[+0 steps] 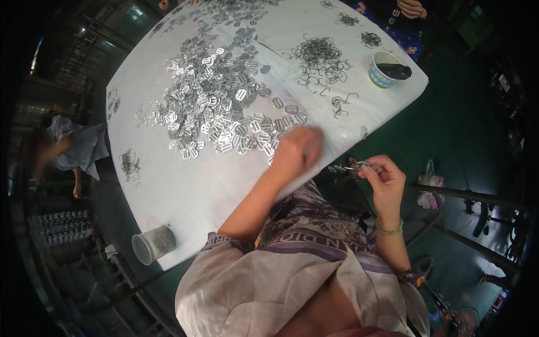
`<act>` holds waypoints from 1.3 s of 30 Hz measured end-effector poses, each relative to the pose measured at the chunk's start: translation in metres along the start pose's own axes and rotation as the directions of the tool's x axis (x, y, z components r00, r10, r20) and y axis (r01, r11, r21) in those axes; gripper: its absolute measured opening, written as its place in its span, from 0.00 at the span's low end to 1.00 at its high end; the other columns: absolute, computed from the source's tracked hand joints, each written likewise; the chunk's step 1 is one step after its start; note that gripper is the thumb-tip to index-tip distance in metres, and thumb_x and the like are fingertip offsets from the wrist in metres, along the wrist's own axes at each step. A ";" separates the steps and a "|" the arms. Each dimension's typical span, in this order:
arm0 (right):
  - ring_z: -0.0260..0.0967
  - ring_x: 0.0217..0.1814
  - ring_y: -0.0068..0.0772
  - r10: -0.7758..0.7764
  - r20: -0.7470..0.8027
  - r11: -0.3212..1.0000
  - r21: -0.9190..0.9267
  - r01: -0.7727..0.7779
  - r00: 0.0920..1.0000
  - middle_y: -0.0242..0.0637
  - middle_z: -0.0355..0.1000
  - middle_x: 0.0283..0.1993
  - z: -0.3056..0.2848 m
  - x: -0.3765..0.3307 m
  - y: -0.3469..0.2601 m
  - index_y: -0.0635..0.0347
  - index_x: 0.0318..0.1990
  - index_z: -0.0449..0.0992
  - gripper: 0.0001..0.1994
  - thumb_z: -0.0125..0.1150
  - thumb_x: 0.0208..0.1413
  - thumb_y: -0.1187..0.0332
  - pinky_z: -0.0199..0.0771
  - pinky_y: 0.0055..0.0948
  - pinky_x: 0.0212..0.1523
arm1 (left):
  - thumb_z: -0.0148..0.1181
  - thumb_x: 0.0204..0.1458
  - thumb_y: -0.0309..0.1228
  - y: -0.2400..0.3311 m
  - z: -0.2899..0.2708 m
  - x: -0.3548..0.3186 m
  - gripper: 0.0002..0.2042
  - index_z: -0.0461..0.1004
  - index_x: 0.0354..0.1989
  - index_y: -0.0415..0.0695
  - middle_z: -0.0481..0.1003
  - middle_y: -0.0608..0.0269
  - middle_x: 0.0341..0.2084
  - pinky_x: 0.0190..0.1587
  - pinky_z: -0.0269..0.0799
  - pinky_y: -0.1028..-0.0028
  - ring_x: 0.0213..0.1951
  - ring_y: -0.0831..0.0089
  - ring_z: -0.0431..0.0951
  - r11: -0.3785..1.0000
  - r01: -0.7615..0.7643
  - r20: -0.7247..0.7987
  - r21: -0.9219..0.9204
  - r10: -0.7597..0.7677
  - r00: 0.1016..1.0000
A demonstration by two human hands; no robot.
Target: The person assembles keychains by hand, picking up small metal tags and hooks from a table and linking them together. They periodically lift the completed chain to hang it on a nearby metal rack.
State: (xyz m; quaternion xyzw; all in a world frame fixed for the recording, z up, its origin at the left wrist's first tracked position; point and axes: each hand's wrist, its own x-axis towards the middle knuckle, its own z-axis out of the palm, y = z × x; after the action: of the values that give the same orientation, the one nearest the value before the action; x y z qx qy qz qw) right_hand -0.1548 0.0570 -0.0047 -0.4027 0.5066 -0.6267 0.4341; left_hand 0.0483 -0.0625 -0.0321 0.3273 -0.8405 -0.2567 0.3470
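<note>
A large heap of small silver metal slider buckles (pixel 213 95) covers the middle of the white table (pixel 185 191). My left hand (pixel 297 150) reaches onto the near edge of that heap, blurred, with fingers bent down on the buckles; whether it holds one I cannot tell. My right hand (pixel 384 178) is off the table edge, above my lap, pinching a short string of linked metal pieces (pixel 349 167). A pile of dark wire hooks (pixel 320 56) lies further back on the right.
A blue-and-white bowl (pixel 386 70) with dark contents stands at the table's right corner. A clear plastic cup (pixel 152 244) lies tipped at the near left edge. Another person's hands (pixel 412 8) show at the far side. A seated person (pixel 62 149) is at left. Metal frames stand at right.
</note>
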 end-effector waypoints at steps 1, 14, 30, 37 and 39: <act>0.73 0.35 0.19 -0.010 -0.001 1.000 0.000 0.010 1.000 0.34 0.75 0.34 -0.002 -0.001 0.000 0.70 0.39 0.75 0.04 0.61 0.56 0.81 0.74 0.19 0.38 | 0.63 0.49 0.25 -0.014 -0.002 0.007 0.12 0.76 0.43 0.38 0.76 0.49 0.45 0.51 0.72 0.61 0.50 0.50 0.74 0.980 0.080 -0.050 0.182 -0.072 0.996; 0.72 0.35 0.19 0.018 -0.078 1.000 0.013 -0.017 0.997 0.33 0.74 0.34 -0.012 -0.008 0.003 0.70 0.39 0.75 0.04 0.61 0.57 0.80 0.75 0.19 0.40 | 0.59 0.46 0.24 -0.085 0.017 0.075 0.06 0.80 0.33 0.40 0.79 0.56 0.37 0.45 0.75 0.65 0.42 0.58 0.77 0.914 -0.064 0.003 0.400 0.069 0.998; 0.75 0.37 0.20 0.034 -0.107 0.999 0.027 -0.031 0.994 0.35 0.76 0.36 -0.005 -0.014 0.012 0.70 0.40 0.75 0.04 0.60 0.57 0.81 0.77 0.20 0.41 | 0.62 0.47 0.22 -0.002 -0.002 0.085 0.03 0.78 0.31 0.39 0.78 0.56 0.27 0.34 0.73 0.66 0.31 0.66 0.78 1.000 -0.025 -0.010 0.005 0.026 1.000; 0.75 0.36 0.19 0.035 -0.114 0.999 -0.032 -0.039 0.993 0.35 0.77 0.34 0.003 -0.008 0.010 0.70 0.39 0.74 0.04 0.60 0.56 0.82 0.75 0.18 0.39 | 0.62 0.52 0.21 0.053 -0.006 0.026 0.03 0.76 0.34 0.38 0.77 0.60 0.32 0.38 0.68 0.76 0.34 0.74 0.75 0.834 0.139 0.174 -0.535 -0.052 0.983; 0.75 0.35 0.18 0.007 -0.107 0.997 -0.075 -0.015 0.994 0.35 0.78 0.34 0.005 -0.008 0.010 0.70 0.39 0.74 0.04 0.60 0.56 0.82 0.74 0.16 0.38 | 0.62 0.52 0.21 0.054 -0.003 0.026 0.03 0.76 0.35 0.38 0.76 0.60 0.33 0.39 0.68 0.76 0.35 0.73 0.74 0.822 0.073 0.169 -0.564 0.028 0.985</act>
State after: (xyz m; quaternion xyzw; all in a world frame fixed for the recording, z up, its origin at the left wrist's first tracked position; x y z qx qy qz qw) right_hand -0.1462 0.0618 -0.0143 -0.3819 0.5549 -0.6252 0.3941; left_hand 0.0168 -0.0467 0.0163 0.1959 -0.7485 -0.5263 0.3527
